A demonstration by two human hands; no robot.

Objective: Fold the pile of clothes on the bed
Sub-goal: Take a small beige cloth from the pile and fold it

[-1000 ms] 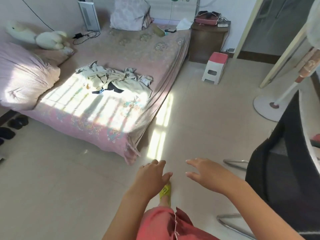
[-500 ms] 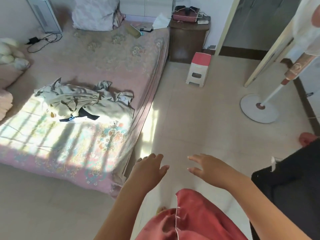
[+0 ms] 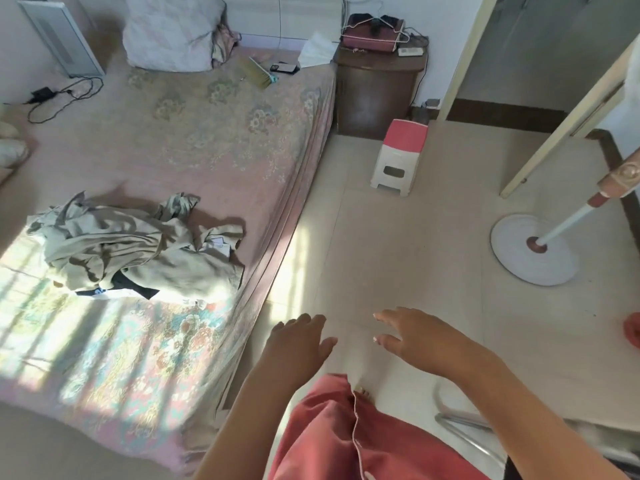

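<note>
Head view: clothes (image 3: 138, 251) heaped on bed (image 3: 214, 161), left.
Left hand (image 3: 298, 344): relaxed, empty, near.
Right hand (image 3: 419, 337): spread, empty.

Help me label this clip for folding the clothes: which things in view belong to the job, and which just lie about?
Job:
pile of clothes
bed
left hand, empty
right hand, empty

Lying about:
stool
fan base
nightstand
phone
hand brush
</note>
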